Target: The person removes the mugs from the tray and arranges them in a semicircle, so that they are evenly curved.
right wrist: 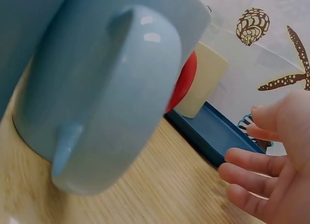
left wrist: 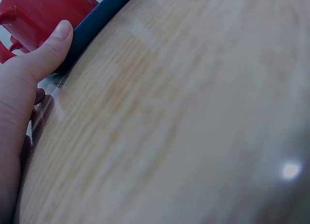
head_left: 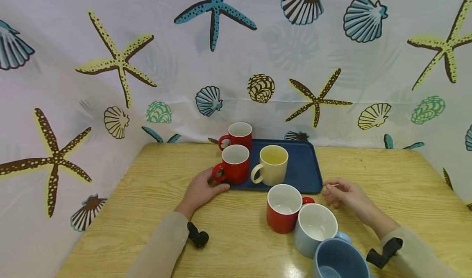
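Note:
My left hand point(head_left: 202, 188) is at the front left corner of the blue tray point(head_left: 300, 163), its thumb straight along the rim close to a red mug point(head_left: 237, 171). Its other fingers are partly hidden behind that mug's handle. On the tray with this mug are a second red mug point(head_left: 241, 136) behind it and a cream mug point(head_left: 274, 169) to its right. My right hand point(head_left: 346, 196) hovers by the tray's front right corner, fingers loosely bent, holding nothing. Left of it are a red mug point(head_left: 282, 220) and a pale blue mug point(head_left: 307, 237).
A darker blue mug point(head_left: 341, 255) stands nearest me, cut off by the lower edge of the head view. All of this rests on a wooden table point(head_left: 236, 229). A white cloth point(head_left: 236, 65) with starfish and shells hangs along the back and sides.

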`<state>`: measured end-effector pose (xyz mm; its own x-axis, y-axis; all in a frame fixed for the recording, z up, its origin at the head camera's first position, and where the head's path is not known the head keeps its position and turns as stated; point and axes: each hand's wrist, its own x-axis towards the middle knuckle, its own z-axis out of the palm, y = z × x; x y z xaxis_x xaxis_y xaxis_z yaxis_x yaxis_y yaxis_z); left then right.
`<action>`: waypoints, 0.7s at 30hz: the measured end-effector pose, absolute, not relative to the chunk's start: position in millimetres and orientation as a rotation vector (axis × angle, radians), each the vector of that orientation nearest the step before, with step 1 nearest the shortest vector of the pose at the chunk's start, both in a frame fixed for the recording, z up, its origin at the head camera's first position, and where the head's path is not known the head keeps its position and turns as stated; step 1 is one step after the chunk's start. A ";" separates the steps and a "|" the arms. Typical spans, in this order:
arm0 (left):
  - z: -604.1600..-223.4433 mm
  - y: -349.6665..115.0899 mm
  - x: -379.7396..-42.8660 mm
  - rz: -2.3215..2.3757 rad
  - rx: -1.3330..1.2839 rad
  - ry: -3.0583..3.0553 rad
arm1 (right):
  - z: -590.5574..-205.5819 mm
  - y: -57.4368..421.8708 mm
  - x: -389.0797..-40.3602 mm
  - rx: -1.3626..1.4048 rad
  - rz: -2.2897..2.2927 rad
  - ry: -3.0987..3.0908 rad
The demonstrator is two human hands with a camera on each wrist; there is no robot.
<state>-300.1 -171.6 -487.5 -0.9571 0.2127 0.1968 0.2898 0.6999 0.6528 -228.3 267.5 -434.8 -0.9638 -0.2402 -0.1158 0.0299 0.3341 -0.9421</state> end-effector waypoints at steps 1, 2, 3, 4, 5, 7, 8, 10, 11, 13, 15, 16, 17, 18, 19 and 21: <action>-486.9 -171.5 -300.1 -1.100 -0.415 -2.798 | -434.8 267.3 -229.0 -0.179 -1.668 2.399; -486.6 -171.4 -300.2 -1.099 -0.417 -2.797 | -434.9 266.9 -229.8 -0.166 -1.663 2.423; -486.6 -171.3 -300.3 -1.093 -0.415 -2.798 | -435.2 266.7 -230.8 -0.157 -1.652 2.447; -486.6 -171.1 -300.4 -1.090 -0.411 -2.799 | -435.5 266.4 -231.7 -0.149 -1.635 2.471; -486.9 -171.0 -300.6 -1.084 -0.411 -2.800 | -436.0 266.3 -232.7 -0.148 -1.618 2.494; -488.1 -171.1 -300.9 -1.080 -0.416 -2.798 | -437.4 266.2 -235.1 -0.159 -1.566 2.563; -488.8 -171.2 -301.0 -1.083 -0.417 -2.796 | -438.1 266.2 -236.3 -0.165 -1.538 2.602; -489.9 -171.4 -301.1 -1.090 -0.413 -2.795 | -439.3 266.3 -239.0 -0.187 -1.464 2.688; -490.2 -171.5 -301.1 -1.095 -0.414 -2.793 | -439.7 266.2 -240.4 -0.197 -1.429 2.727; -490.5 -171.8 -301.3 -1.105 -0.414 -2.789 | -440.0 266.3 -243.2 -0.204 -1.360 2.790; -489.9 -171.9 -301.3 -1.109 -0.415 -2.788 | -440.1 266.3 -245.9 -0.209 -1.309 2.819; -489.5 -171.9 -301.3 -1.112 -0.419 -2.786 | -440.0 266.2 -247.1 -0.210 -1.278 2.831; -489.0 -171.8 -301.3 -1.114 -0.422 -2.786 | -440.0 266.1 -248.4 -0.212 -1.248 2.840; -488.6 -171.7 -301.1 -1.115 -0.425 -2.785 | -440.1 265.9 -249.6 -0.220 -1.218 2.850; -488.0 -171.5 -300.6 -1.119 -0.425 -2.783 | -440.1 265.7 -250.8 -0.224 -1.188 2.858; -487.3 -171.0 -299.8 -1.129 -0.427 -2.778 | -440.4 265.4 -253.0 -0.237 -1.132 2.871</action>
<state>-299.8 -171.0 -487.3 -0.9542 0.2157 0.2074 0.2993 0.6835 0.6657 -253.0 265.4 -440.4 -0.9872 -0.1589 0.0132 -0.1252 0.7212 -0.6813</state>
